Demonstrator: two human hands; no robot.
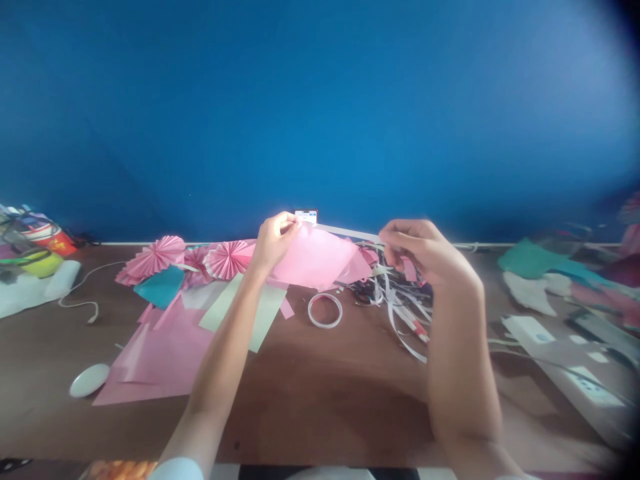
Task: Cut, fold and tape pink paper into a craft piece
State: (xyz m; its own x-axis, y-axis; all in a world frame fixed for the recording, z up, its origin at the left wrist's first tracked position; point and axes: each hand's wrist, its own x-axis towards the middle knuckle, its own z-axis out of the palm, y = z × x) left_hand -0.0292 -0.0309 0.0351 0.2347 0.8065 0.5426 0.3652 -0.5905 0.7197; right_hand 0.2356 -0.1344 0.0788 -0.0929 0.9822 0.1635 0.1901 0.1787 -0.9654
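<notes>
My left hand pinches the upper corner of a pink sheet of paper, which is raised above the table. A thin white strip stretches from near those fingertips across to my right hand. My right hand is closed on the strip's other end between thumb and fingers. Below the pink sheet lies a ring-shaped roll of tape. Folded pink paper fans rest left of my left hand. Whether the strip is stuck to the sheet I cannot tell.
Tangled white strips lie under my right hand. Pink sheets and a pale green sheet cover the table's left part. A white computer mouse is at left, a phone by the blue wall, a power strip at right.
</notes>
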